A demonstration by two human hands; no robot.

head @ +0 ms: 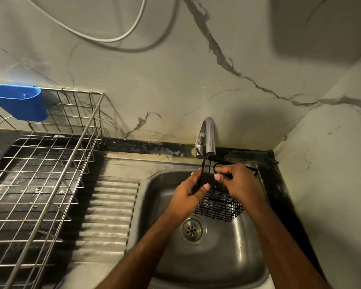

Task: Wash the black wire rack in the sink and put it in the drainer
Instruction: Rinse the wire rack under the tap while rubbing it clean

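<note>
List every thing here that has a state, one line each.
black wire rack: held over the sink, not in the drainer
left hand: grips the rack's frame
right hand: pinches the rack's hook
tap: no water visible
sink: drain open, no standing water
drainer: no dishes visible
blue cup: hung on the drainer's rim

Dim, warm yellowish indoor light, apparently from above and behind the viewer. A large soft shadow falls on the marble wall (175,69) to the right of the tap (207,136), and a second dark patch fills the wall's upper right corner. The tap's chrome carries narrow bright highlights; the steel sink (238,257) below it shows streaked reflections. The wire drainer (50,174), left of the tap, casts a fine grid shadow on the dark surface under it. Wide-angle distortion bends the wall seams and drainer edges towards the frame borders. Focus is acceptably sharp around the tap; corners are softer.
</note>
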